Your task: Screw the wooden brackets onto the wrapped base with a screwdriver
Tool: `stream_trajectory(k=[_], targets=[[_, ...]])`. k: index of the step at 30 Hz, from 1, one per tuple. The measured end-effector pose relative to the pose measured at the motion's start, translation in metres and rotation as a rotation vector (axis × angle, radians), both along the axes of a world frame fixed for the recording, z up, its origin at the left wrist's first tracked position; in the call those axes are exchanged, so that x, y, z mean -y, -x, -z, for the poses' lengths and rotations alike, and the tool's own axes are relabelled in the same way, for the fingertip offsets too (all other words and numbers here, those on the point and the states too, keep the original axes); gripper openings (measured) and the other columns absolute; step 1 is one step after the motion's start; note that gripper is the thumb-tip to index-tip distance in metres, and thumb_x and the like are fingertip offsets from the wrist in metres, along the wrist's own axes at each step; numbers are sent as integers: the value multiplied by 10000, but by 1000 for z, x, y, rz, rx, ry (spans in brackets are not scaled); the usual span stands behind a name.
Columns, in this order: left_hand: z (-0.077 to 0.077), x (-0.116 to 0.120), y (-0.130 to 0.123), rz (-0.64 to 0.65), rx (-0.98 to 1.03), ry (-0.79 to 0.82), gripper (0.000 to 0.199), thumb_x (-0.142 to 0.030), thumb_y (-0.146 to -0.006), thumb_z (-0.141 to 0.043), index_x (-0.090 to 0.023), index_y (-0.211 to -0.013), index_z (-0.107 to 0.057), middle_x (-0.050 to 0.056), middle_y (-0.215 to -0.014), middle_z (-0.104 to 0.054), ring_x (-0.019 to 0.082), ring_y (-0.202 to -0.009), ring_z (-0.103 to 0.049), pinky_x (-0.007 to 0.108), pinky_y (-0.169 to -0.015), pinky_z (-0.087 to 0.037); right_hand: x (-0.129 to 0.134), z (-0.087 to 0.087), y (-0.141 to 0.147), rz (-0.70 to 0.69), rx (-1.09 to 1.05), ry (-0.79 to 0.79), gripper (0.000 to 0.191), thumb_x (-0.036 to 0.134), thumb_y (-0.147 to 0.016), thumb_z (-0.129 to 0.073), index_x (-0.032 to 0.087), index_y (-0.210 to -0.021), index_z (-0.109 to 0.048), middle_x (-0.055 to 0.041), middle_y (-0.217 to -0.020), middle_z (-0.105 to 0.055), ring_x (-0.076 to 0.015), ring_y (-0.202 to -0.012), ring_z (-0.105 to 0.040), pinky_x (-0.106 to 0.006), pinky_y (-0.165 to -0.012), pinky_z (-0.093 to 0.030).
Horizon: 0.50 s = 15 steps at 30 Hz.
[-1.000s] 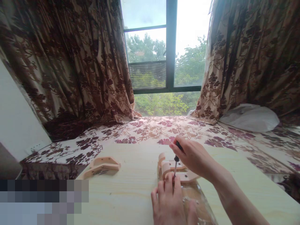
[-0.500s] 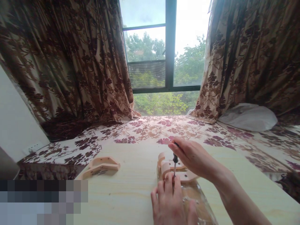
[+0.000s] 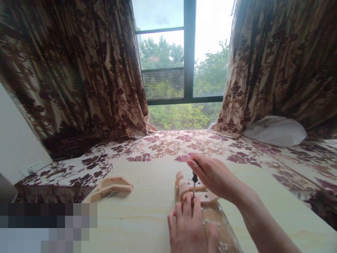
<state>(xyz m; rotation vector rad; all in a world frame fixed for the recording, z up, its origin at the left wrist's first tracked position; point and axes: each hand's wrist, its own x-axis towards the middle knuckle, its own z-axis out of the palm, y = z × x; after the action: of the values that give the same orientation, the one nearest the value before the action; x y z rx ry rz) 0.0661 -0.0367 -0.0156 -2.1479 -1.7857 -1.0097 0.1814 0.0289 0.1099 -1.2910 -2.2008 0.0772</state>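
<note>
My right hand (image 3: 210, 175) is closed around the dark handle of a screwdriver (image 3: 195, 177), which stands nearly upright with its tip down at a pale wooden piece (image 3: 209, 196). My left hand (image 3: 188, 225) lies palm down with fingers spread, its fingertips against the near edge of that piece, beside the screwdriver tip. Whether a screw sits under the tip is too small to tell. The curved wooden pieces rest on a brown block wrapped in clear plastic (image 3: 221, 225).
Two angled wooden pieces (image 3: 113, 186) with dark holes lie on the left of the pale wooden board (image 3: 142, 211), small metal screws beside them. Beyond the board are a flowered cloth (image 3: 168, 144), a white plastic bag (image 3: 275, 131), curtains and a window.
The whole view has shifted slightly, so most things appear a little further left. Both hands and the screwdriver keep nearly the same places over the wooden pieces.
</note>
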Motion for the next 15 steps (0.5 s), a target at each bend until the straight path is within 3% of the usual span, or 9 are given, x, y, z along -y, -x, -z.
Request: stream_trajectory(k=[12,15], targets=[[-9,2,4,34,-24,36,476,-266,-739,-514,-250,-1208,-591,24,-1309,-565,261,-1108,-543,431,-900,-408,-4,1,2,147,88,-46,306,347,-986,-282,193,-819,-487,-24,-660,-607,-155,-578,-535,-268,-539,-249],[-7,0,5,28,-45,44,494,-248,-722,-535,-257,-1213,-588,25,-1316,-559,263,-1097,-553,434,-893,-423,1,-5,6,55,151,-92,307,346,-987,-286,186,-833,-498,-23,-665,-609,-140,-561,-514,-270,-529,-234]])
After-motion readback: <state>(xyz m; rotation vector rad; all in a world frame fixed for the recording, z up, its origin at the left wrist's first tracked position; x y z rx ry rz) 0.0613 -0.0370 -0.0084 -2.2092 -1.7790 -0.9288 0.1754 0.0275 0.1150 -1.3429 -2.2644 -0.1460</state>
